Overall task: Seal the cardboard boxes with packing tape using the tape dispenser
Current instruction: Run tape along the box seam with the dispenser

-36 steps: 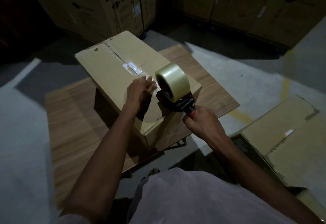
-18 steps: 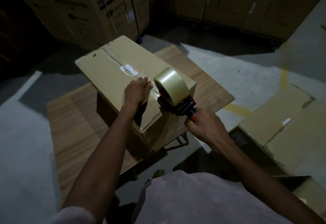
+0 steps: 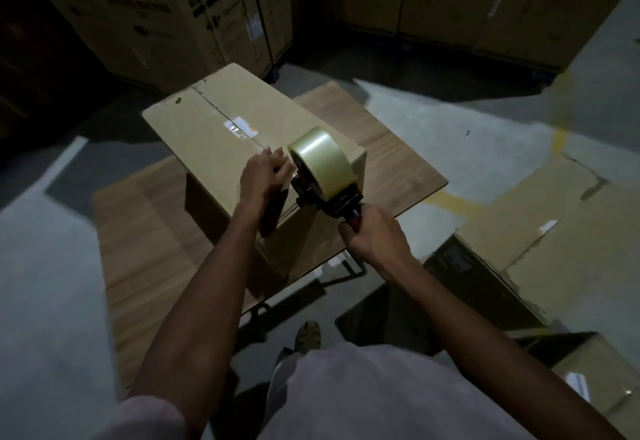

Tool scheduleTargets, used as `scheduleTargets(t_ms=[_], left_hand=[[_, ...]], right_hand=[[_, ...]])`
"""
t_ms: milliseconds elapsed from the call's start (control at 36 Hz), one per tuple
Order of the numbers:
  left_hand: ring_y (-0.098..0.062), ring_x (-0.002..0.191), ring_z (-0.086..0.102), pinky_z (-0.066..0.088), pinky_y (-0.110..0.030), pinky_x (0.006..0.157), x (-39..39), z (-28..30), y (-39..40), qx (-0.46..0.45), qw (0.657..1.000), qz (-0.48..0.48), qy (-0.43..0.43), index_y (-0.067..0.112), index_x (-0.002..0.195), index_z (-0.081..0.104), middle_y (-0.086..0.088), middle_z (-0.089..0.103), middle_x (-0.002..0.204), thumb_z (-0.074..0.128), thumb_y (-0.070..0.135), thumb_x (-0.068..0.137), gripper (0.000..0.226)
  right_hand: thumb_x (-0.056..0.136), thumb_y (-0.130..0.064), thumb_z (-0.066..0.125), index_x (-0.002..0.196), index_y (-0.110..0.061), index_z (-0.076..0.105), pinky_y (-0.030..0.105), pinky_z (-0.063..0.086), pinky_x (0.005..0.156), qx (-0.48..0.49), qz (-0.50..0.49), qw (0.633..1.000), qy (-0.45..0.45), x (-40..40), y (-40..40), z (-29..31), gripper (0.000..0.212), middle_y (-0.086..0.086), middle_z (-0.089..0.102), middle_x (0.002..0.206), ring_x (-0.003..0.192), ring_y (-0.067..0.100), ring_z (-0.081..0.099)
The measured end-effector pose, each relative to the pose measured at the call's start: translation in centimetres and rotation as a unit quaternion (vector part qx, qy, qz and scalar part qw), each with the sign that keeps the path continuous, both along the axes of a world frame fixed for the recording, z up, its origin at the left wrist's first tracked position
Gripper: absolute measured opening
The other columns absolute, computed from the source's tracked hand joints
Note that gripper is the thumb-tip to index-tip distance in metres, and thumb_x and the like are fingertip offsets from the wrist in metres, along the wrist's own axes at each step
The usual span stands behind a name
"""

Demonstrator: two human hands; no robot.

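A closed cardboard box (image 3: 221, 127) lies on a low wooden table (image 3: 391, 165), with its centre seam running away from me. My left hand (image 3: 261, 176) presses flat on the box top near the seam, fingers straight. My right hand (image 3: 375, 237) grips the red handle of the tape dispenser (image 3: 325, 197), which carries a big roll of clear tape (image 3: 320, 160). The dispenser's front sits against the near part of the box top, just right of my left hand. A shiny strip of tape runs down the box's near face.
A second closed cardboard box (image 3: 561, 242) stands on the floor to the right. Tall printed cartons (image 3: 166, 13) line the back wall. A yellow floor line (image 3: 453, 198) runs right of the table. My foot (image 3: 307, 335) shows below the table edge.
The view has shifted slightly. My left hand slid a little farther along the seam, and the dispenser followed it forward along the box top.
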State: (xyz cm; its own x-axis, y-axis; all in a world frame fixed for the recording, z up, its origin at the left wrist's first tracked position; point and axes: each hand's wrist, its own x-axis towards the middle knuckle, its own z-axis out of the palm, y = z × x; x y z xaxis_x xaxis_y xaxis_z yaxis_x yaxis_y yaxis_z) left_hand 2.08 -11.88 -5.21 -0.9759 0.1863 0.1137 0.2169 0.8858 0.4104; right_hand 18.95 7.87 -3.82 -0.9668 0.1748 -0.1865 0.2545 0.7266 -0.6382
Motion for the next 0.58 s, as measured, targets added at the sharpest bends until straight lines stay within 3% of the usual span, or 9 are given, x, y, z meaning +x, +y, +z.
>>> scheduleTargets(t_ms=[111, 250, 361, 583], left_hand=[[-0.045, 0.093, 0.065, 0.038, -0.037, 0.069, 0.4, 0.4, 0.1, 0.020, 1.000, 0.021, -0.002, 0.001, 0.103, 0.075, -0.030, 0.066, 0.104, 0.064, 0.024, 0.095, 0.028], [-0.042, 0.100, 0.066, 0.038, -0.033, 0.069, 0.8, 0.4, 0.1, 0.041, 0.998, 0.042, -0.022, 0.003, 0.095, 0.077, -0.030, 0.067, 0.109, 0.067, 0.014, 0.089, 0.016], [-0.040, 0.094, 0.065, 0.038, -0.033, 0.067, 0.5, 0.1, 0.1, 0.032, 0.998, 0.055, -0.030, 0.001, 0.097, 0.076, -0.024, 0.067, 0.101, 0.067, 0.011, 0.089, 0.016], [-0.035, 0.111, 0.065, 0.045, -0.034, 0.076, 0.8, 0.4, 0.1, 0.047, 0.998, 0.048, -0.016, 0.016, 0.112, 0.078, -0.015, 0.069, 0.125, 0.065, 0.037, 0.093, 0.031]], right_hand=[[0.093, -0.038, 0.066, 0.103, -0.015, 0.063, 0.043, 0.057, 0.072, 0.006, 0.007, 1.000, 0.004, 0.0, 0.0, 0.6, 0.025, 0.010, 0.065, 0.091, 0.081, 0.032, 0.063], [0.092, -0.034, 0.066, 0.095, -0.014, 0.061, 0.037, 0.047, 0.063, 0.023, 0.025, 0.999, 0.019, 0.1, 0.0, 1.4, 0.021, 0.011, 0.064, 0.085, 0.075, 0.032, 0.063], [0.095, -0.035, 0.065, 0.101, -0.016, 0.062, 0.045, 0.058, 0.070, 0.030, 0.039, 0.998, 0.027, 0.2, 0.1, 1.7, 0.021, 0.008, 0.065, 0.088, 0.077, 0.028, 0.065], [0.092, -0.040, 0.065, 0.102, -0.020, 0.060, 0.047, 0.059, 0.070, 0.039, 0.027, 0.999, 0.010, 1.6, 1.5, 1.1, 0.022, 0.005, 0.064, 0.088, 0.075, 0.027, 0.064]])
